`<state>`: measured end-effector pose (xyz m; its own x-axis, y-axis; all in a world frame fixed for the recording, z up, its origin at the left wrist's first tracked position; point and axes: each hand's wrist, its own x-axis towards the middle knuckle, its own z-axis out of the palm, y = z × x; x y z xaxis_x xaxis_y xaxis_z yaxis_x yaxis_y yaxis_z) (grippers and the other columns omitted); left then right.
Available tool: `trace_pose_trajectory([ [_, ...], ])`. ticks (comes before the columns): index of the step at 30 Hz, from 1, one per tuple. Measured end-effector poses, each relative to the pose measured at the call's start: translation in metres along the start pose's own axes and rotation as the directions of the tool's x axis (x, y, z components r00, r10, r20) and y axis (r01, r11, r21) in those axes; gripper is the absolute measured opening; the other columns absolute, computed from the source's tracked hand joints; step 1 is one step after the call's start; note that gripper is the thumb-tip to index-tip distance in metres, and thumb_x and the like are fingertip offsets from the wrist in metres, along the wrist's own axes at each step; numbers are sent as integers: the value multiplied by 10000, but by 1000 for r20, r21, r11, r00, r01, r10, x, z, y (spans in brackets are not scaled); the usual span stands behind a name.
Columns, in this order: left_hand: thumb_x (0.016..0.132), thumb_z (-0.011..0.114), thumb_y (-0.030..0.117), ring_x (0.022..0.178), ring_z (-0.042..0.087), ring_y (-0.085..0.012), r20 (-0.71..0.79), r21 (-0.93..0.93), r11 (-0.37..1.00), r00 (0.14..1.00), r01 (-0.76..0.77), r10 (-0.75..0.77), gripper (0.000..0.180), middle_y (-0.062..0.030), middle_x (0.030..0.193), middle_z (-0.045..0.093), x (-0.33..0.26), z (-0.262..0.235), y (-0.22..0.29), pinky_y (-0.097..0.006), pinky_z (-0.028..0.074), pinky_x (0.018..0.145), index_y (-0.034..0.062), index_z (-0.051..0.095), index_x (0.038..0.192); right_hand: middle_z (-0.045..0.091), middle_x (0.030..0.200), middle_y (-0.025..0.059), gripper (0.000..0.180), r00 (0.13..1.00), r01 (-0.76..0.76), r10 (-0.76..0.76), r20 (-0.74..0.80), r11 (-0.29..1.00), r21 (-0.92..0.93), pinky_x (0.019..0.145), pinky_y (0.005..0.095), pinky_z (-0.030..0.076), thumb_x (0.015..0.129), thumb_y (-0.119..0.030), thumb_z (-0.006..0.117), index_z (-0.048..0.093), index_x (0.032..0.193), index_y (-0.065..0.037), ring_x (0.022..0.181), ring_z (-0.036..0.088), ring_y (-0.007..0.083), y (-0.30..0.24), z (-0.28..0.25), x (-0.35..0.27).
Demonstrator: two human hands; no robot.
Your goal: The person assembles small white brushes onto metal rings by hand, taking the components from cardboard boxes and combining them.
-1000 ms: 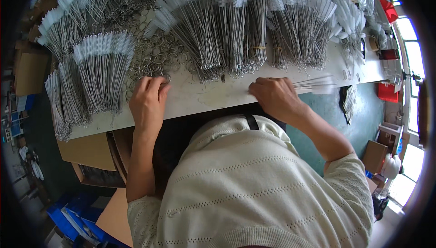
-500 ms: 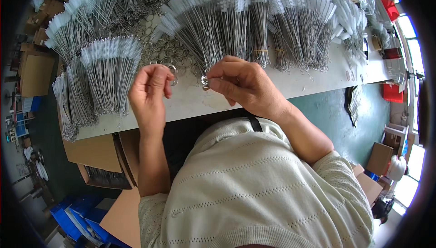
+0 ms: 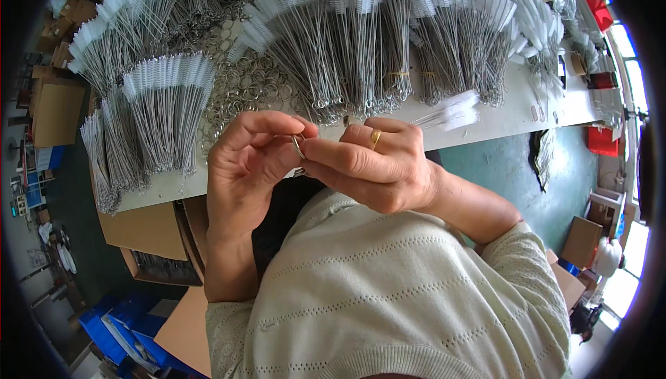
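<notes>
My left hand [image 3: 244,164] is closed, thumb and fingers pinching a thin metal split ring [image 3: 297,146]. Against that ring, the fingertips of my right hand [image 3: 378,164] meet the left ones. A few small brushes with white bristles [image 3: 454,110] stick out past the right hand's knuckles, their wire stems running in behind its curled fingers. The stems' other ends are mostly hidden between the two hands. Just beyond my left hand, many loose metal rings [image 3: 253,84] lie heaped on the table.
Fanned bundles of wire-stemmed brushes [image 3: 326,46] cover the far side of the pale table [image 3: 277,188]. More stand at the left [image 3: 166,115] and right [image 3: 472,39]. Below the table's left edge is an open cardboard box [image 3: 146,233]; blue bins [image 3: 111,337] are at lower left.
My hands were apart over the table edge and now meet at the ring, closer to my body. The right hand has turned knuckles-up, and brushes now show beyond it.
</notes>
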<state>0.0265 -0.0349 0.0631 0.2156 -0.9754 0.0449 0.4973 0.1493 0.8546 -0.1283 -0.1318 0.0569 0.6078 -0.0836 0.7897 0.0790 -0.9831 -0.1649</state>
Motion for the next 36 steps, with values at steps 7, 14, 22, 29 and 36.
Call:
trace_pose_trajectory([
  [7, 775, 586, -78, 856, 655, -210, 163, 709, 614, 927, -347, 337, 304, -182, 1019, 621, -8, 8, 14, -272, 554, 718, -70, 573, 1078, 582, 887, 13, 199, 991, -129, 132, 5, 955, 266, 464, 216, 421, 730, -103, 682, 644, 916, -41, 568, 523, 83, 2, -1, 3],
  [14, 753, 611, -86, 837, 670, -232, 252, 779, 385, 809, -495, 531, 336, -195, 1011, 633, -13, 5, 6, -286, 546, 736, -75, 576, 1087, 601, 824, 41, 181, 478, -662, 604, 638, -229, 714, 478, 176, 390, 882, -153, 608, 645, 939, 15, 562, 486, 40, -15, -15, 28],
  [22, 758, 583, -101, 855, 660, -195, 170, 711, 582, 899, -395, 403, 311, -177, 1015, 636, -9, -9, 11, -264, 549, 723, -73, 596, 1067, 616, 783, 37, 146, 437, -814, 571, 695, -77, 576, 477, 183, 411, 845, -115, 648, 662, 906, 17, 575, 516, 41, -2, -11, 27],
  [29, 849, 612, 115, 796, 631, -119, -134, 799, 592, 991, 109, -2, 280, -109, 972, 645, 14, -47, 28, -242, 481, 648, 51, 597, 1121, 566, 743, 51, 153, 808, -566, 507, 300, 809, 157, 540, 261, 438, 700, -102, 696, 658, 839, -51, 628, 555, 151, -6, 28, -20],
  [36, 826, 621, 216, 825, 600, -317, -318, 817, -422, 918, 393, 238, 179, -124, 882, 615, 33, -159, 40, -407, 473, 718, 38, 604, 844, 578, 863, 16, 250, 942, -133, 136, 306, 991, -31, 645, 297, 416, 675, -113, 656, 665, 923, -85, 785, 527, 160, -2, 55, -61],
])
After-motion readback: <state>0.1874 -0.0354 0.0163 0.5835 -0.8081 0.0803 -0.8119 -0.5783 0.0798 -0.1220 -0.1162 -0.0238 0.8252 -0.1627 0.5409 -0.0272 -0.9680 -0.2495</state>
